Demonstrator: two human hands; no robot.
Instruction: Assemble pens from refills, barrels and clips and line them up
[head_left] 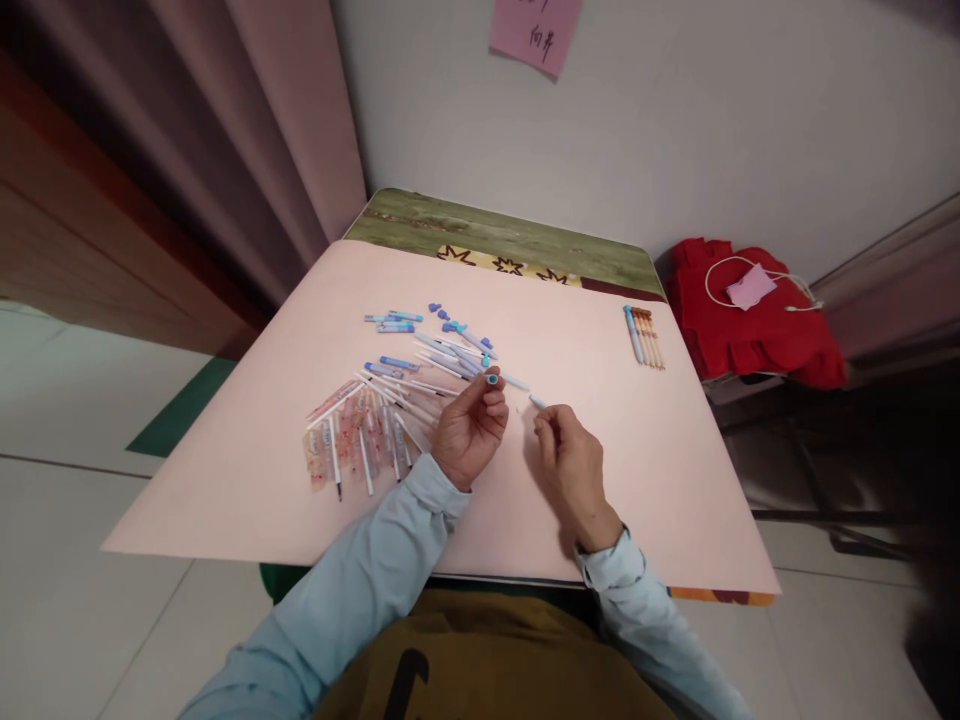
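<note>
Pinched between the thumb and fingers of my left hand (471,432) is a blue pen barrel (492,379), its round end facing me. A little to the right, my right hand (576,462) is closed on a light-blue pen part (538,401) that pokes out past the fingertips; most of it is hidden. Left of my hands lie white pen refills (390,395) in a loose pile. Blue pen barrels (396,327) and dark-blue caps or toppers (439,311) are spread behind them. Nearer me are clear, pink-printed plastic pieces (349,430), several with refills across them.
A row of pens (646,338), one blue and several orange-brown, lies at the right of the pale pink table cover (645,420). Beyond the table's right edge, a red cushion (750,320) sits on a stool. A wall stands behind.
</note>
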